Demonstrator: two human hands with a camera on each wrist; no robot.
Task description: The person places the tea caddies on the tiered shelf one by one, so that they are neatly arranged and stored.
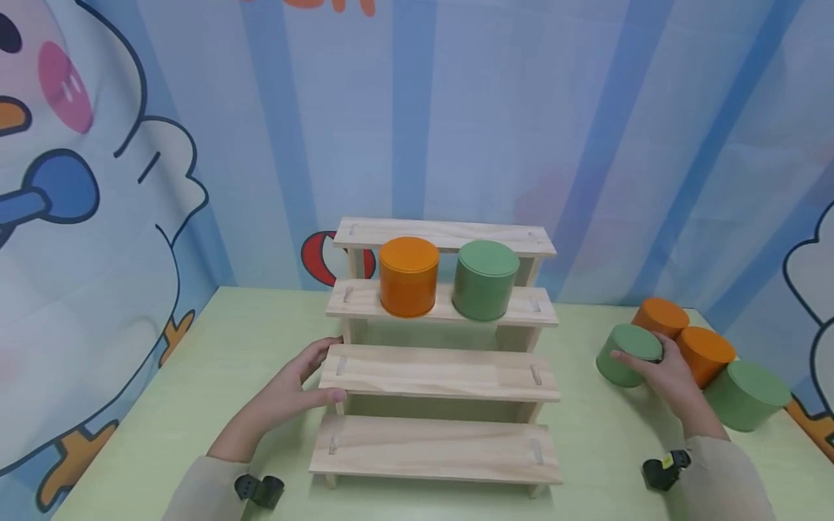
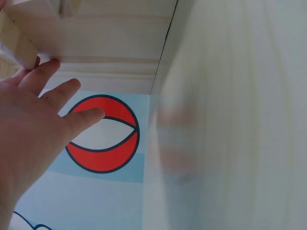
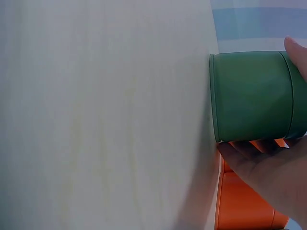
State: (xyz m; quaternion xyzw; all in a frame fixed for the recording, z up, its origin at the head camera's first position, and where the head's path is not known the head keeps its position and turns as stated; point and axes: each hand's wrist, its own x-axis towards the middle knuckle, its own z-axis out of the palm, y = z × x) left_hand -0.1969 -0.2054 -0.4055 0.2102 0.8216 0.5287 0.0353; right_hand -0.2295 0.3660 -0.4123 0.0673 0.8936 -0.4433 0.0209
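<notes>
The right hand [image 1: 672,378] is holding a smooth green cylindrical canister [image 1: 624,353] between thumb and fingers, a thin seam circling below its flat top, at the right of the pale yellow-green desk [image 1: 274,318]. The left hand [image 1: 291,392], partly open, is gripping the pale wooden four-tier rack [image 1: 443,373].

In the head view, your left hand [image 1: 287,394] sits between seven and eight o'clock, fingers [image 2: 62,93] spread, thumb [image 1: 324,396] toward three. Your right hand [image 1: 666,376] sits near four, curled in a grip, its wrist [image 1: 704,423] angling toward eleven.
</notes>
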